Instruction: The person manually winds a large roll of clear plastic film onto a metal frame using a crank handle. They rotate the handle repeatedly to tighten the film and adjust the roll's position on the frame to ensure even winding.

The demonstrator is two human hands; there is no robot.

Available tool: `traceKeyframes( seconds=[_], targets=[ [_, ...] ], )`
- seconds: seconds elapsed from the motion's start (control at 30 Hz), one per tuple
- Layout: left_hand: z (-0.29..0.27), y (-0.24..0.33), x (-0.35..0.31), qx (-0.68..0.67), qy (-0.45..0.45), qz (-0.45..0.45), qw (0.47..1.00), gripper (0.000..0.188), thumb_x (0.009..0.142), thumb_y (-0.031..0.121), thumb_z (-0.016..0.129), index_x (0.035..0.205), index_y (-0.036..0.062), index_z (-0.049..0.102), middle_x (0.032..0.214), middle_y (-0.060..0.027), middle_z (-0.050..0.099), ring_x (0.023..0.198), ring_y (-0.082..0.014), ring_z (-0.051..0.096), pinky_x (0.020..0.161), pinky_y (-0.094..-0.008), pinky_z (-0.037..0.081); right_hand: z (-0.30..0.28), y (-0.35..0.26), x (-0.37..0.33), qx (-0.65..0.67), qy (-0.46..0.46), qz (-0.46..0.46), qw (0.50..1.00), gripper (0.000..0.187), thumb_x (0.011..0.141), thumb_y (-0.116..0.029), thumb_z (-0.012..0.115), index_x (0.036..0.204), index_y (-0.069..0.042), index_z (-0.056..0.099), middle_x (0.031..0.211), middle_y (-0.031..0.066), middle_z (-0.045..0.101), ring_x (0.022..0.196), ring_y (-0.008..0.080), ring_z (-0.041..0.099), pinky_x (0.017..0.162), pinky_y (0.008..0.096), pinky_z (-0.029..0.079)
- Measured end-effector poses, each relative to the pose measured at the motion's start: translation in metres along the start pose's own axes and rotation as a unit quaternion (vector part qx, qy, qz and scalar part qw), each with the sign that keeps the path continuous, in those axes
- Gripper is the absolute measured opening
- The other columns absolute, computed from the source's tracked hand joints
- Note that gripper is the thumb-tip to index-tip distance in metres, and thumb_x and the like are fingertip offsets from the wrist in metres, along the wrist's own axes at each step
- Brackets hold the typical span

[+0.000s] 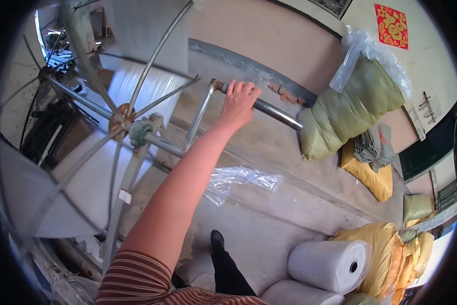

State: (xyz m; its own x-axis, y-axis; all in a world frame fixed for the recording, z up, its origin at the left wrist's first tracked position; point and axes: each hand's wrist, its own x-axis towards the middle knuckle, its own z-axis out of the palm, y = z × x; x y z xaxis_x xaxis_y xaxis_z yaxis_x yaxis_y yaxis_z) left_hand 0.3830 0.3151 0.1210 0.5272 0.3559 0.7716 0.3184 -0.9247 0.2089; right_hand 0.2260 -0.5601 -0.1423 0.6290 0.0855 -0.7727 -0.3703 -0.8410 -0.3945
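Note:
My left hand (pixel 237 105) is wrapped round the straight grip of a metal crank handle (pixel 276 113), close to its bend. The back of the hand faces up. A crank arm (pixel 200 114) joins this grip to a horizontal metal shaft (pixel 165 146). That shaft passes through a green bearing block (pixel 141 133) on an upright metal stand (pixel 117 223). Beyond the bearing is a rusty hub (pixel 120 118) with thin spokes, forming a large open reel. Pale plastic sheeting (pixel 142 86) hangs behind and between the spokes. My right hand is out of view.
Crumpled clear plastic (pixel 243 180) lies on the concrete floor. Large white rolls (pixel 329 264) lie at the lower right beside yellow sacks (pixel 373 249). Against the wall leans a bulging green sack (pixel 350 109), with another yellow sack (pixel 368 170) near it.

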Motion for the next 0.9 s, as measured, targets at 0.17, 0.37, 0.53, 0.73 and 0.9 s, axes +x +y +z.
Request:
traceKeyframes(
  seconds=[0.17,0.37,0.53,0.73,0.9],
  targets=[
    [0.103,-0.034,-0.042,-0.004,-0.111,-0.057,0.992,0.062,0.069,0.007,0.084,0.126,0.0161,0.062,0.126,-0.006,0.056,0.129,-0.03,0.048,0.117,-0.051,0.031,-0.045,0.028,0.032,0.22,-0.032,0.059,0.973,0.047,0.096,-0.038,0.068,0.133,-0.008,0.063,0.105,0.0212,0.073,0.099,0.037,0.069,0.085,0.0476,0.054],
    [0.171,-0.048,-0.163,0.042,-0.177,-0.103,0.978,0.038,0.069,0.004,0.077,0.104,0.0154,0.067,0.111,-0.0058,0.057,0.115,-0.0288,0.053,0.104,-0.0482,0.039,-0.025,-0.167,0.089,-0.258,0.017,-0.223,0.94,0.049,0.096,-0.036,0.069,0.135,-0.008,0.062,0.107,0.0235,0.072,0.105,0.0381,0.068,0.087,0.0497,0.055],
    [0.168,-0.032,-0.285,0.078,-0.271,-0.133,0.95,0.033,0.073,0.007,0.074,0.105,0.017,0.07,0.11,-0.0066,0.06,0.116,-0.0276,0.054,0.106,-0.0527,0.037,0.04,-0.348,0.111,-0.208,0.028,-0.407,0.889,0.051,0.08,-0.009,0.076,0.127,-0.001,0.058,0.122,0.0219,0.062,0.114,0.0433,0.059,0.1,0.0488,0.049],
    [0.072,0.012,-0.41,0.11,-0.266,-0.138,0.948,0.023,0.079,0.014,0.067,0.101,0.0175,0.072,0.108,-0.0049,0.064,0.117,-0.0247,0.057,0.114,-0.0538,0.033,0.182,-0.466,0.08,-0.224,0.008,-0.619,0.753,0.084,0.077,-0.01,0.082,0.15,0.0,0.041,0.152,0.0279,0.041,0.139,0.0472,0.042,0.115,0.0522,0.037],
    [-0.06,0.063,-0.41,0.058,-0.303,-0.11,0.945,0.033,0.075,0.017,0.071,0.107,0.0107,0.068,0.109,-0.0052,0.06,0.122,-0.025,0.054,0.12,-0.0498,0.03,0.261,-0.436,0.017,-0.348,0.05,-0.633,0.69,0.109,0.072,-0.016,0.088,0.159,0.001,0.025,0.16,0.0263,0.031,0.147,0.0461,0.032,0.116,0.0545,0.034]
  ],
)
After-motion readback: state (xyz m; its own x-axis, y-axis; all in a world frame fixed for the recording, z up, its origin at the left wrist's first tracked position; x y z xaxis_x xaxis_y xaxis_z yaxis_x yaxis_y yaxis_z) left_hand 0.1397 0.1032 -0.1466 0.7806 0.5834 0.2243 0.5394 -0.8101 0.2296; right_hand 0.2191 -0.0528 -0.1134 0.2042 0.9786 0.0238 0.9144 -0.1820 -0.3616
